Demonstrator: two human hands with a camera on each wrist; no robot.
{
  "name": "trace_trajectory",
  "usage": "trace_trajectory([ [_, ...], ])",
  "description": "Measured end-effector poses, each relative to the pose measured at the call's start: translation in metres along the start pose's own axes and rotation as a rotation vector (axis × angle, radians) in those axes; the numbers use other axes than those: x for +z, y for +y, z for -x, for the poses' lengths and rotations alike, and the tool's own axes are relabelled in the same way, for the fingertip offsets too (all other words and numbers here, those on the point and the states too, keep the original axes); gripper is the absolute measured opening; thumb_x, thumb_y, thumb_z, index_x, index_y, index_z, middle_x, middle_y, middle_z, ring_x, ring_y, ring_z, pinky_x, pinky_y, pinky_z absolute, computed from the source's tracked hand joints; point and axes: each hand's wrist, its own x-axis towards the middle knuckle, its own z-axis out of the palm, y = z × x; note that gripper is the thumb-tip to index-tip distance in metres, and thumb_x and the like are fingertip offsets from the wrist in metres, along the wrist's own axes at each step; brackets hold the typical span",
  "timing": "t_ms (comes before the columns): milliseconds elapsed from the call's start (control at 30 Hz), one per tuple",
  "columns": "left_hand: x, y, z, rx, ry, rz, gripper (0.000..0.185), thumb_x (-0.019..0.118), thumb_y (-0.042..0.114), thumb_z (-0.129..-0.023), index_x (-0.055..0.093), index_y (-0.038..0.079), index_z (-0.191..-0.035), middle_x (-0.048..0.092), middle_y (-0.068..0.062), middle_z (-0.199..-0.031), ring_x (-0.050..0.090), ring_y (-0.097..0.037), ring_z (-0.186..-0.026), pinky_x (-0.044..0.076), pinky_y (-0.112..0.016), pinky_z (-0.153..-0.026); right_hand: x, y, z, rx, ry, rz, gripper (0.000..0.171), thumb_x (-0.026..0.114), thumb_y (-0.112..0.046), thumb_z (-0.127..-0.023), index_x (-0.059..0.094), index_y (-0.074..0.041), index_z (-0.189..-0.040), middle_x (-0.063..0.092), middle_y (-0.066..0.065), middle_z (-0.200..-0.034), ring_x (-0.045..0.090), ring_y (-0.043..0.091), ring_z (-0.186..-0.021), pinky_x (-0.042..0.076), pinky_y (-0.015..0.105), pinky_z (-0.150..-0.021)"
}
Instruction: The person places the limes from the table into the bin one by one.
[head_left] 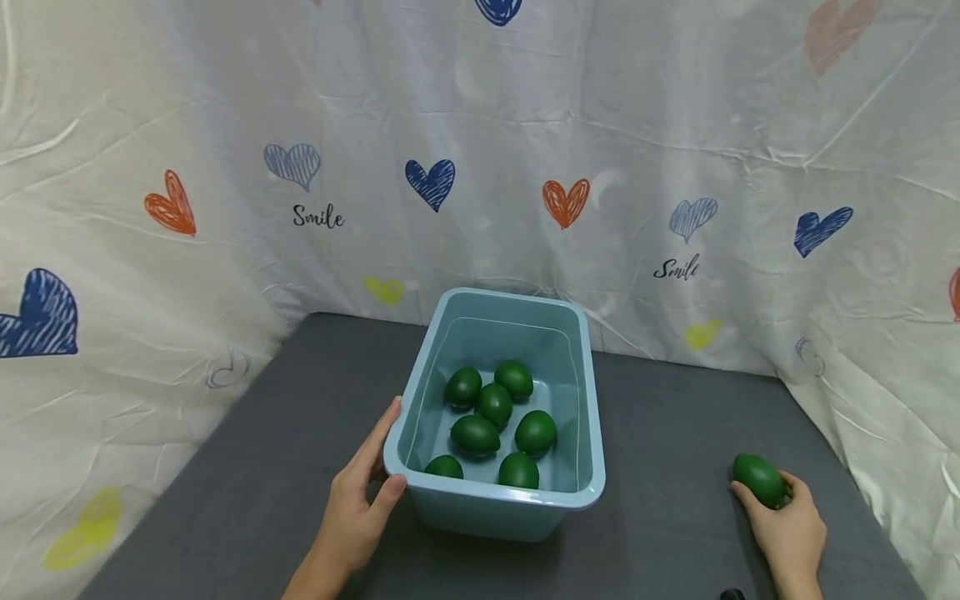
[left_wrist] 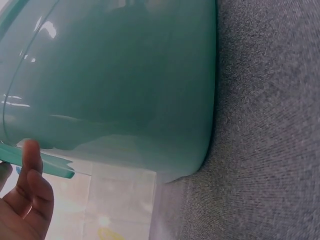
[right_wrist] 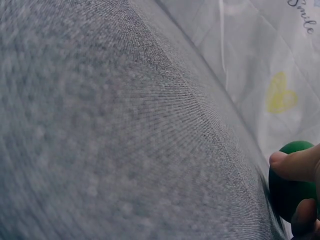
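A light-blue plastic bin holds several dark green limes, spread over its floor. My left hand grips the bin's rim at the near left corner, thumb on the near side and fingers along the left side. In the left wrist view, the fingers bend at the rim beside the bin's wall. Well to the right of the bin, my right hand holds a single lime between thumb and fingers. The right wrist view shows that lime close to the cloth, partly hidden by the fingers.
A dark grey cloth covers the table under the bin. Behind and at both sides hangs a white curtain with printed hearts and words. A small black object shows at the bottom edge near the right forearm.
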Motion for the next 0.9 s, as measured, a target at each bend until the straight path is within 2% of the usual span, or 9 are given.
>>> trace_trajectory([
  [367,0.000,0.000,-0.002,-0.023,0.000,-0.002,0.075,0.064,0.003,-0.102,0.035,0.023,-0.168,0.040,-0.001,-0.170,0.050,-0.002,-0.140,0.047,-0.013,-0.100,-0.002,-0.002,-0.001,-0.021,0.031,0.009,0.078,0.078,-0.035,-0.095,0.048,0.014,-0.148,0.053,0.045,-0.134,0.055,0.061,-0.111,0.042,0.071,-0.095],
  [700,0.000,-0.001,-0.001,0.009,0.011,0.007,0.074,0.065,0.003,-0.102,0.036,0.020,-0.167,0.041,-0.004,-0.169,0.050,-0.003,-0.141,0.048,-0.013,-0.099,-0.003,-0.008,0.005,-0.036,0.062,-0.012,0.078,0.080,-0.032,-0.094,0.047,0.012,-0.149,0.053,0.045,-0.135,0.056,0.062,-0.112,0.042,0.071,-0.096],
  [900,0.000,-0.001,0.001,0.008,0.008,0.005,0.075,0.065,0.001,-0.101,0.035,0.020,-0.167,0.040,-0.005,-0.169,0.050,-0.002,-0.141,0.047,-0.012,-0.100,-0.003,-0.017,0.012,-0.077,0.098,-0.024,0.075,0.082,-0.030,-0.093,0.051,0.011,-0.147,0.057,0.043,-0.134,0.060,0.058,-0.106,0.044,0.069,-0.093],
])
